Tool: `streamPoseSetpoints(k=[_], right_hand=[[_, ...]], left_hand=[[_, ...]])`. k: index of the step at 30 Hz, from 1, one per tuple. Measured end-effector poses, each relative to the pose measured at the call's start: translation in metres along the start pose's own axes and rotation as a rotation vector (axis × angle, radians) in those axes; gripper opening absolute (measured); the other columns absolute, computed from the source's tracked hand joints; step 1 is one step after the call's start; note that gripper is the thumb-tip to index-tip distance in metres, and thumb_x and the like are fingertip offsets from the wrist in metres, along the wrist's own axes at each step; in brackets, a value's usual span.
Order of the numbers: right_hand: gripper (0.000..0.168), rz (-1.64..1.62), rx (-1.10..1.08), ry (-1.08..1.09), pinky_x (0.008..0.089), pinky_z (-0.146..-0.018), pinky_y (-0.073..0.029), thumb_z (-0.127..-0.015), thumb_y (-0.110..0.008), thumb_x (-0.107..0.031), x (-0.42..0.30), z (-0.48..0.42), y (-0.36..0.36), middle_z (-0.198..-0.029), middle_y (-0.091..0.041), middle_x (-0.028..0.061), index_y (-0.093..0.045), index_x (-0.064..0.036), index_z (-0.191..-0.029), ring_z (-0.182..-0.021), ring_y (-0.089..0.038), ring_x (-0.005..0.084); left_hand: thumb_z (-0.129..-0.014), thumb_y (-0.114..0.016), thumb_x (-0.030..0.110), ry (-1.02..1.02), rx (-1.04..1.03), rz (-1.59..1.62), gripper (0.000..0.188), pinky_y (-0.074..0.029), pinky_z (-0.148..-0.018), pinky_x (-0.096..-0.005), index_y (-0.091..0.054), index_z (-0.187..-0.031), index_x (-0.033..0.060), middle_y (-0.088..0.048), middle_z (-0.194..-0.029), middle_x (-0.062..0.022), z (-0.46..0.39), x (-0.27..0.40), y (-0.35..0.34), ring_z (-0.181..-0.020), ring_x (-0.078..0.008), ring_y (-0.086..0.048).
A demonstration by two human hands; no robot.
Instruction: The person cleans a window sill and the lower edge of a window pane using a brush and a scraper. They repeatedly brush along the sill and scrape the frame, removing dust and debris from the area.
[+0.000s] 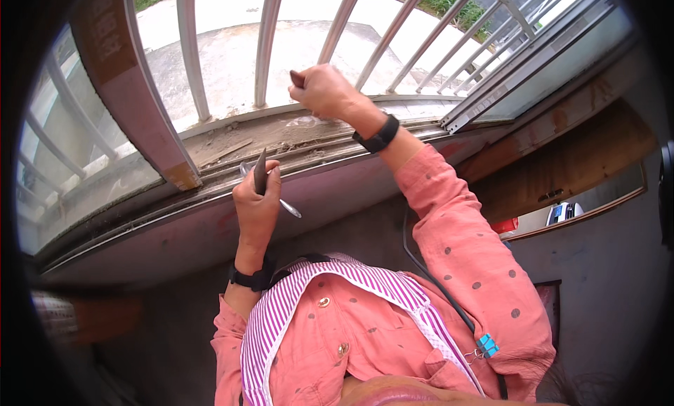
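Note:
My left hand (256,193) is closed around a dark, flat, pointed piece (260,173), whose material I cannot tell, and a metal spoon (290,208) whose ornate handle end sticks out below the fingers. It is held just inside the window track (231,183). Farther forward and to the right, my right hand (325,92) is raised over the dirty outer sill (253,134), near the bars. Its fingers are closed on a small dark brown piece (297,79), mostly hidden in the grip. Loose dirt and a thin strip (229,152) lie on the sill.
Metal window bars (263,48) stand beyond the sill. A taped window frame (142,90) is at the left, and a sliding sash (521,79) at the right. A wooden board (568,164) and a wall recess with a red item (505,226) are farther right. A black cable (437,279) hangs by my right arm.

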State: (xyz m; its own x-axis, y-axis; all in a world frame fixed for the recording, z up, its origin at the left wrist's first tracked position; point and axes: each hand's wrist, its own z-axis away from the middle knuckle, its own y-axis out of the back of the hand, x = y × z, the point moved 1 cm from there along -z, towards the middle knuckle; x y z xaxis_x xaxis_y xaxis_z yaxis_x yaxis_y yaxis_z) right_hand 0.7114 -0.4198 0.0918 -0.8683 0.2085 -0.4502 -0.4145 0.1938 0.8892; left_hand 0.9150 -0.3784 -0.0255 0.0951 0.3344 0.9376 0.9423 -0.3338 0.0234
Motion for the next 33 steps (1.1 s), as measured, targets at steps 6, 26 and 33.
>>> streamPoseSetpoints(k=[6, 26, 33], right_hand=[[0.027, -0.083, 0.040, 0.377, 0.0309, -0.049, -0.051, -0.091, -0.063, -0.022, -0.045, -0.010, -0.050, -0.060, -0.061, 0.0147, -0.066, 0.003, -0.081, -0.053, -0.064, 0.0145], [0.028, -0.486, 0.242, -0.038, 0.0223, -0.031, -0.044, -0.095, -0.058, -0.018, 0.016, 0.039, -0.016, -0.057, -0.060, 0.0065, -0.059, -0.001, -0.073, -0.041, -0.057, 0.0107], [0.032, -0.901, 0.248, 0.160, 0.0236, -0.035, -0.045, -0.093, -0.064, -0.015, -0.081, 0.029, -0.048, -0.055, -0.056, 0.0031, -0.054, -0.002, -0.065, -0.044, -0.058, 0.0092]], left_hand=[[-0.089, -0.064, 0.008, -0.007, 0.015, 0.029, 0.012, -0.041, -0.054, -0.0236, -0.068, -0.097, -0.0007, -0.053, -0.063, 0.0010, 0.001, -0.001, 0.002, -0.058, -0.0047, -0.049], [-0.091, -0.064, 0.008, 0.058, 0.061, 0.063, 0.012, -0.039, -0.056, -0.0212, -0.069, -0.098, -0.0006, -0.054, -0.068, 0.0040, 0.002, -0.002, 0.032, -0.062, -0.0035, -0.049], [-0.090, -0.065, 0.008, 0.130, 0.003, 0.092, 0.012, -0.039, -0.055, -0.0217, -0.069, -0.098, -0.0003, -0.054, -0.067, 0.0039, 0.002, -0.008, 0.036, -0.061, -0.0037, -0.048]])
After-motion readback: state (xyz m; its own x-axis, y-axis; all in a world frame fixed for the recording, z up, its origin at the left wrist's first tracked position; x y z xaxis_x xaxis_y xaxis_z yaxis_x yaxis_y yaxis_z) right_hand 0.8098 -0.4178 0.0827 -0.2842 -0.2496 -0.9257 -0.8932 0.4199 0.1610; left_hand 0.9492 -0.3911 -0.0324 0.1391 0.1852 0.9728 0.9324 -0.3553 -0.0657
